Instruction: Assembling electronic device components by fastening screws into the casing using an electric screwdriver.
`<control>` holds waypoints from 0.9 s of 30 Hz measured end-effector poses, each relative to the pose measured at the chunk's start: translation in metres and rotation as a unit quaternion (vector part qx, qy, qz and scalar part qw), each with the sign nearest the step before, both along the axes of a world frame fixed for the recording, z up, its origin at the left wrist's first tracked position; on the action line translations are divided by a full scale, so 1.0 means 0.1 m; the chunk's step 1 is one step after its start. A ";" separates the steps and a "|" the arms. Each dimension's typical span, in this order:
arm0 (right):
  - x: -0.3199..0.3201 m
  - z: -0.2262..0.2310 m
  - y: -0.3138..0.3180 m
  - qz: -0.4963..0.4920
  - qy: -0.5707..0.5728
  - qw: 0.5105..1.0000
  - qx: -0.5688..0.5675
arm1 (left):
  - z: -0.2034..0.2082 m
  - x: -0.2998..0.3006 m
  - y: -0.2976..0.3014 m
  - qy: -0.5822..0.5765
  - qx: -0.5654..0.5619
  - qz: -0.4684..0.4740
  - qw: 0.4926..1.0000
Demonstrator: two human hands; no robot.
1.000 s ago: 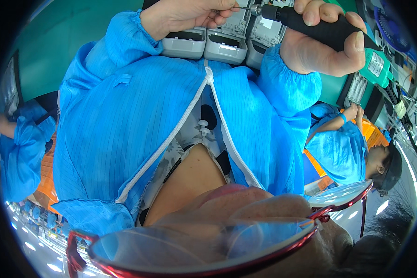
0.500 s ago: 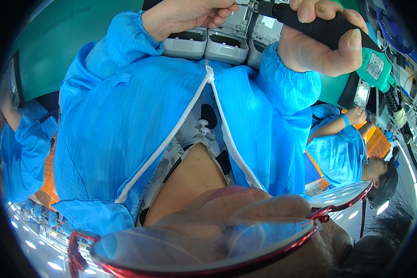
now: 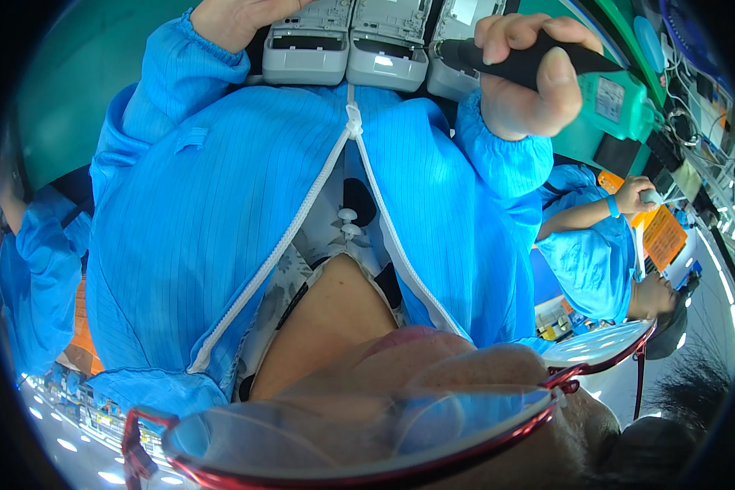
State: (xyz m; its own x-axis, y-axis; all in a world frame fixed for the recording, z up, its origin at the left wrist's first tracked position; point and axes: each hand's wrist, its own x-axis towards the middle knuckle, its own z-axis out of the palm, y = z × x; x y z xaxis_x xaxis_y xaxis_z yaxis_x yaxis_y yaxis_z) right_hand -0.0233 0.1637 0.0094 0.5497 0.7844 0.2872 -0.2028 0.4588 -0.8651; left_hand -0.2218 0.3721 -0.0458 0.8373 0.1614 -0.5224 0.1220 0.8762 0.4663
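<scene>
My right hand [image 3: 527,77] is wrapped round an electric screwdriver [image 3: 611,96] with a black grip and a green rear end. Its thin bit points left, over the grey-white plastic housings. One housing [image 3: 388,69] stands in the middle, with a second housing [image 3: 305,65] to its left and a third housing [image 3: 453,82] partly behind the screwdriver tip. Whether the bit touches a housing I cannot tell. My left hand [image 3: 241,18] is at the upper edge beside the left housing; its fingers are mostly cut off by the picture's edge.
A green work surface [image 3: 98,90] spreads under the housings. Cables [image 3: 686,122] and a blue round fan-like object [image 3: 694,37] are at the right. A co-worker [image 3: 584,237] in blue sits at the right, near an orange sheet [image 3: 664,237]; another person [image 3: 45,278] is at the left.
My right hand has moved left and down with the screwdriver, its bit now over the housings. My left hand has moved away from the bit, left and up toward the edge.
</scene>
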 end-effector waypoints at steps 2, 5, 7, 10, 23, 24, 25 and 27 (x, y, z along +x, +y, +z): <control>-0.02 -0.11 -0.03 -0.007 -0.005 1.000 -0.011 | -0.10 -0.02 0.01 0.002 -0.005 0.008 1.000; -0.15 -0.24 0.03 -0.009 -0.015 1.000 -0.009 | -0.19 -0.06 -0.04 0.004 -0.016 0.016 1.000; -0.44 -0.34 0.21 0.020 0.320 0.920 0.226 | -0.17 -0.08 -0.05 0.004 -0.005 0.024 1.000; -0.27 -0.07 0.01 -0.008 0.036 0.998 -0.060 | -0.12 -0.09 -0.09 -0.005 0.010 0.035 0.999; -0.50 0.29 -0.20 -0.025 0.021 0.993 -0.117 | 0.11 0.00 -0.08 -0.103 -0.052 -0.036 0.993; -0.46 0.24 -0.14 -0.015 0.004 0.998 -0.061 | 0.13 -0.03 -0.06 -0.110 -0.043 -0.036 0.992; -0.44 0.21 -0.12 -0.030 0.030 0.996 -0.077 | 0.18 -0.06 -0.05 -0.095 -0.046 -0.034 0.994; -0.46 0.15 -0.14 -0.062 0.013 0.997 -0.046 | 0.24 -0.12 -0.07 -0.083 -0.043 -0.030 0.995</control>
